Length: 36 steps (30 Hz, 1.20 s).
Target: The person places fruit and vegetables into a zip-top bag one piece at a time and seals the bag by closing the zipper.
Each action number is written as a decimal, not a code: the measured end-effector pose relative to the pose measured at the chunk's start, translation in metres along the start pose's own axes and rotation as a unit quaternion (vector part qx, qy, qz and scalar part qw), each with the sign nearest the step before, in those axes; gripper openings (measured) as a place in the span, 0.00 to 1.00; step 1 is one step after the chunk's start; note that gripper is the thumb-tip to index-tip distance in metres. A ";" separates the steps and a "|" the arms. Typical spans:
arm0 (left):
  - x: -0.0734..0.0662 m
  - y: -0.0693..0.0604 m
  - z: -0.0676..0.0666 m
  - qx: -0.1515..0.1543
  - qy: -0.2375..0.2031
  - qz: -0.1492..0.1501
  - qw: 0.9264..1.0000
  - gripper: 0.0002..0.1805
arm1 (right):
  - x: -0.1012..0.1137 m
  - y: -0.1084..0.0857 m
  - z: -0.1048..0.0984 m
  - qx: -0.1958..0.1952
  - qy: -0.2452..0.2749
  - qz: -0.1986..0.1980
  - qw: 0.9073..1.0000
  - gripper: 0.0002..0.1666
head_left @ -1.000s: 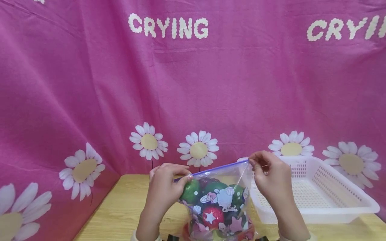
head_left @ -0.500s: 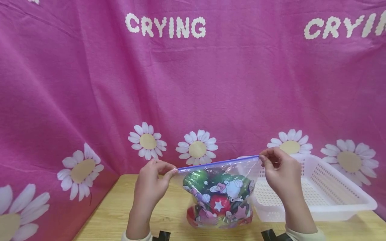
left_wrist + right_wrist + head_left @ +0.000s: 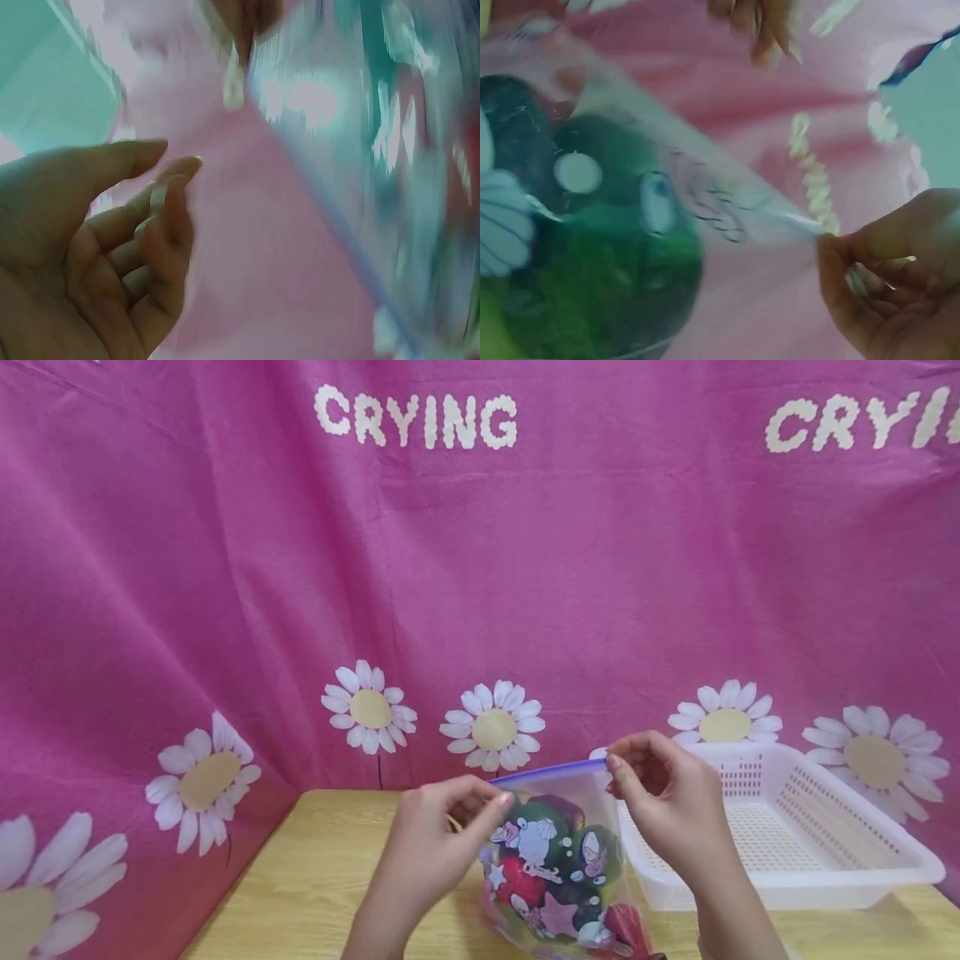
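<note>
A clear zip bag (image 3: 551, 877) with a purple-blue top strip and printed sea-cartoon pictures hangs tilted between my hands. Through its film show several round green things (image 3: 600, 247) and a red one (image 3: 520, 881); their exact kind is hard to tell. My right hand (image 3: 671, 797) pinches the bag's top right corner between thumb and forefinger, plain in the right wrist view. My left hand (image 3: 446, 827) is by the other top corner. In the left wrist view its fingers (image 3: 124, 300) are loosely bent, apart from the bag, and hold nothing.
A white plastic basket (image 3: 795, 881) with slotted walls stands on the wooden table (image 3: 300, 877), right behind my right hand. A pink cloth (image 3: 570, 568) with daisies and lettering hangs behind and to the left of the table.
The strip was stretched wide between both hands half a second ago. Now the hands are closer together, the left has let go of its corner, and the bag has turned and sunk lower.
</note>
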<state>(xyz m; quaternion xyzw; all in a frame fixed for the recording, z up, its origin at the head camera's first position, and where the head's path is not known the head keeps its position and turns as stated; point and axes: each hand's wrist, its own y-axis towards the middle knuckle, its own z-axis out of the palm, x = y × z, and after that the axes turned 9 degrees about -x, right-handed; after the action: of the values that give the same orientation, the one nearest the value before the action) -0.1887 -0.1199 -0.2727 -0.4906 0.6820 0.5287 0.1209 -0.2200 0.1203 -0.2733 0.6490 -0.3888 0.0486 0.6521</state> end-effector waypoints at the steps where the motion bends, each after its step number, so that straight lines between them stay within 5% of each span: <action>1: -0.007 -0.004 0.006 0.025 -0.003 0.007 1.000 0.12 | 0.005 -0.002 0.000 0.014 0.034 0.005 0.999 0.04; 4: -0.020 -0.015 0.025 0.038 0.021 0.026 0.999 0.19 | 0.020 -0.009 0.000 0.059 0.110 -0.003 0.992 0.07; 9: -0.028 -0.027 0.039 -0.063 0.093 0.016 0.994 0.20 | 0.038 -0.022 0.002 0.124 0.143 -0.025 0.982 0.10; 12: -0.030 -0.031 0.038 -0.089 0.114 0.021 0.989 0.18 | 0.044 -0.027 0.004 0.160 0.146 -0.037 0.976 0.10; 16: -0.028 -0.026 0.027 -0.080 0.127 0.029 0.988 0.14 | 0.046 -0.027 0.002 0.205 0.127 -0.085 0.967 0.14; 21: -0.017 -0.013 0.007 -0.035 0.102 -0.021 0.994 0.07 | 0.033 -0.017 -0.008 0.195 0.055 -0.137 0.970 0.19; 26: -0.005 -0.004 -0.011 -0.033 0.049 -0.028 0.998 0.02 | 0.000 -0.006 -0.014 0.217 -0.030 -0.082 0.972 0.19; 32: 0.009 0.004 -0.014 -0.075 0.003 -0.025 0.997 0.03 | -0.041 -0.005 -0.011 0.355 -0.041 -0.019 0.934 0.30; 36: 0.013 0.008 -0.014 -0.114 -0.036 -0.047 0.992 0.05 | -0.056 -0.003 -0.004 0.385 -0.019 -0.015 0.923 0.31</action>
<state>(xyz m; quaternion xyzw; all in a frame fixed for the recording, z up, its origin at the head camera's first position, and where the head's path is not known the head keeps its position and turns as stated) -0.1967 -0.1387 -0.2712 -0.5133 0.5887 0.6140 0.1136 -0.2556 0.1483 -0.3071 0.8565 -0.3431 0.1727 0.3449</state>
